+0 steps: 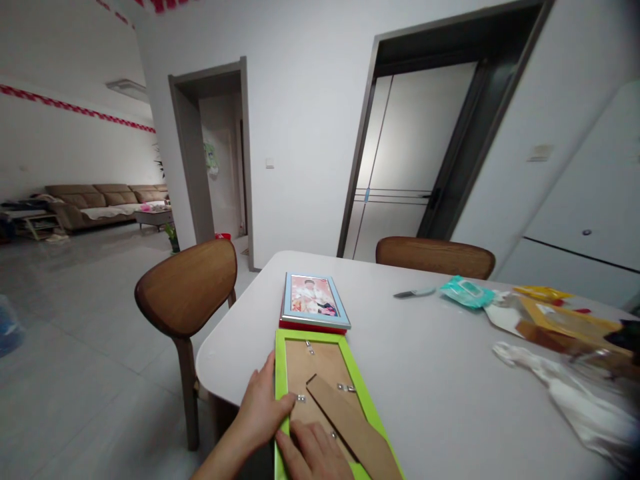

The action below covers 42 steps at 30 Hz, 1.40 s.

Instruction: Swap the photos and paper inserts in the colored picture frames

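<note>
A light green picture frame (361, 380) lies face down at the table's near edge, its brown backing board (327, 365) facing up. Small metal clips sit along the inner edges, and a brown stand leg (347, 423) slants across the board. My left hand (263, 408) is closed on the frame's left side, thumb over the rim near a clip. My right hand (317, 453) is low on the frame, fingers bent against the board and thumb at the left rim; what lies under its fingertips is hidden. Just beyond lies a silver-and-blue framed photo (315, 297) on something red.
On the white table (425, 373) are a knife (414, 293), a teal wipes pack (466, 292), yellow-brown packaging (565, 323) and a white cloth (575, 393) at right. Wooden chairs stand at the left (193, 287) and far side (435, 257).
</note>
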{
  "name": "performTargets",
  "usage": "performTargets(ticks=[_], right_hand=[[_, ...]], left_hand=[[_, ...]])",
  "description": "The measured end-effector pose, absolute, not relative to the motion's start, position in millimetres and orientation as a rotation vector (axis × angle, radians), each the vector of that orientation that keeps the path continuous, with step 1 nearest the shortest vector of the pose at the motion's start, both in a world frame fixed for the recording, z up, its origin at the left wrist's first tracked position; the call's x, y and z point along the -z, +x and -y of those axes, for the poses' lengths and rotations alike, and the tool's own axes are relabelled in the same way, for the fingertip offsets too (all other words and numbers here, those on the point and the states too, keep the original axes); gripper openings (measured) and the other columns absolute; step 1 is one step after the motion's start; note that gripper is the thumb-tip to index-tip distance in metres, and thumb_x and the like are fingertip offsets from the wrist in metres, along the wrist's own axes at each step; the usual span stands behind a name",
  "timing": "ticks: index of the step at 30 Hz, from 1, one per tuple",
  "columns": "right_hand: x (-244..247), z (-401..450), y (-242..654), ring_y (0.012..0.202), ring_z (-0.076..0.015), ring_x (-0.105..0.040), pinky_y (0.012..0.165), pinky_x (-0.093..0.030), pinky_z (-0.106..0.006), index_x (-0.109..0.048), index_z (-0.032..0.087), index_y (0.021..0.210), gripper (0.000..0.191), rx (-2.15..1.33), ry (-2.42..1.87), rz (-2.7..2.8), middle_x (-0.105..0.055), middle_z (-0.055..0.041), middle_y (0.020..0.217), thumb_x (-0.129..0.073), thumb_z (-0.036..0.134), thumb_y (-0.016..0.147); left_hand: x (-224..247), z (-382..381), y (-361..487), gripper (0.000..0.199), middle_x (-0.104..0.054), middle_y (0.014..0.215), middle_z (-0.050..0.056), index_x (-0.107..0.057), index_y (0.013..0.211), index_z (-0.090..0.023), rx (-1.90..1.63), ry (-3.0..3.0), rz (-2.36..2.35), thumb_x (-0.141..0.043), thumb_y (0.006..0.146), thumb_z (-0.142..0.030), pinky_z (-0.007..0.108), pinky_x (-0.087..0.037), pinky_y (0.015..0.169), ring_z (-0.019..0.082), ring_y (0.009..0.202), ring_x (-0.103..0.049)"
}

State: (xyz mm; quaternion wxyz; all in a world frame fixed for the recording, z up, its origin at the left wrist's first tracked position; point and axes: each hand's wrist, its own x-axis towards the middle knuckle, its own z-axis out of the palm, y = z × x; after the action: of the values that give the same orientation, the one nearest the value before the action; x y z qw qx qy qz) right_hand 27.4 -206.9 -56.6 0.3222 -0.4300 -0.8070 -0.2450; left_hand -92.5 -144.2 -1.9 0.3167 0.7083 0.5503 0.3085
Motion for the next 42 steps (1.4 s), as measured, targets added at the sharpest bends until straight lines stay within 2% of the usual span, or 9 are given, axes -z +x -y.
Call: performTargets(ticks=[4,8,10,15,19,25,29,38,42], right_hand=[[56.7,203.2,27.4,0.061,-0.0186,-0.053,0.051,-0.042,-0.029,-0.055,0.019,0.095,0.033,0.527,-1.022,2.159,-0.063,-0.006,0.08,-0.056,0.03,0.064],[25.5,203.2,50.5,0.074,-0.0178,-0.054,0.063,-0.045,-0.028,-0.056,0.02,0.096,0.037,0.157,-0.994,2.229,-0.062,-0.0058,0.088,-0.056,0.041,0.065],[7.9,196.8,73.3,0.091,-0.0178,-0.052,0.076,-0.043,-0.029,-0.055,0.021,0.102,0.032,-0.042,-1.246,2.201,-0.058,-0.0074,0.102,-0.049,0.031,0.072],[-2.2,164.6,122.8,0.101,-0.0218,-0.047,0.088,-0.036,-0.033,-0.062,0.019,0.091,0.027,-0.199,-1.836,1.963,-0.053,-0.0103,0.108,-0.048,0.021,0.068],[8.0,152.5,124.7,0.092,-0.0192,-0.051,0.082,-0.039,-0.029,-0.064,0.019,0.084,0.026,-0.203,-1.893,1.919,-0.052,-0.0097,0.101,-0.042,0.02,0.071],[5.8,152.5,116.8,0.076,-0.0157,-0.053,0.067,-0.04,-0.025,-0.063,0.023,0.085,0.027,-0.149,-1.917,1.921,-0.052,-0.0066,0.09,-0.038,0.022,0.074],[0.9,145.9,119.9,0.079,-0.0174,-0.051,0.07,-0.039,-0.027,-0.063,0.024,0.088,0.026,-0.073,-1.913,1.972,-0.055,-0.0061,0.087,-0.042,0.022,0.072],[-7.7,123.2,104.1,0.087,-0.0191,-0.049,0.076,-0.037,-0.028,-0.063,0.019,0.091,0.029,-0.054,-1.786,2.001,-0.058,-0.0083,0.095,-0.039,0.025,0.076],[-11.5,107.7,86.2,0.083,-0.0171,-0.051,0.074,-0.036,-0.025,-0.066,0.018,0.081,0.029,-0.14,-1.752,2.035,-0.06,-0.0075,0.084,-0.038,0.023,0.077]], left_hand=[[9.8,140.9,-93.1,0.068,-0.037,0.129,0.013,-0.025,0.126,-0.005,-0.747,2.001,-1.564,-0.045,0.063,-0.02,0.038,-0.014,0.101,0.024,0.116,-0.035],[13.5,140.9,-94.4,0.064,-0.035,0.13,0.01,-0.028,0.126,-0.008,-0.74,2.015,-1.58,-0.043,0.065,-0.023,0.038,-0.012,0.102,0.023,0.119,-0.031],[13.7,141.9,-95.0,0.064,-0.035,0.131,0.009,-0.027,0.126,-0.009,-0.744,2.019,-1.57,-0.043,0.066,-0.024,0.037,-0.011,0.102,0.022,0.12,-0.03],[14.8,142.9,-95.4,0.068,-0.032,0.132,0.009,-0.026,0.127,-0.01,-0.726,2.041,-1.545,-0.046,0.064,-0.025,0.036,-0.008,0.103,0.02,0.121,-0.028],[16.3,143.2,-96.2,0.066,-0.032,0.132,0.008,-0.027,0.127,-0.01,-0.715,2.059,-1.542,-0.044,0.065,-0.026,0.036,-0.008,0.104,0.019,0.121,-0.028],[14.2,143.9,-96.3,0.066,-0.032,0.132,0.007,-0.028,0.127,-0.01,-0.709,2.048,-1.55,-0.044,0.064,-0.025,0.034,-0.007,0.104,0.018,0.122,-0.026],[11.7,144.3,-95.7,0.066,-0.032,0.132,0.006,-0.029,0.127,-0.012,-0.722,2.005,-1.542,-0.044,0.063,-0.025,0.034,-0.006,0.104,0.018,0.122,-0.026],[14.1,145.4,-95.3,0.065,-0.033,0.132,0.006,-0.032,0.125,-0.012,-0.732,2.027,-1.554,-0.044,0.063,-0.025,0.036,-0.008,0.104,0.018,0.122,-0.027],[15.8,145.5,-95.5,0.064,-0.032,0.132,0.007,-0.032,0.125,-0.009,-0.703,2.098,-1.568,-0.041,0.063,-0.022,0.035,-0.007,0.104,0.017,0.123,-0.025]])
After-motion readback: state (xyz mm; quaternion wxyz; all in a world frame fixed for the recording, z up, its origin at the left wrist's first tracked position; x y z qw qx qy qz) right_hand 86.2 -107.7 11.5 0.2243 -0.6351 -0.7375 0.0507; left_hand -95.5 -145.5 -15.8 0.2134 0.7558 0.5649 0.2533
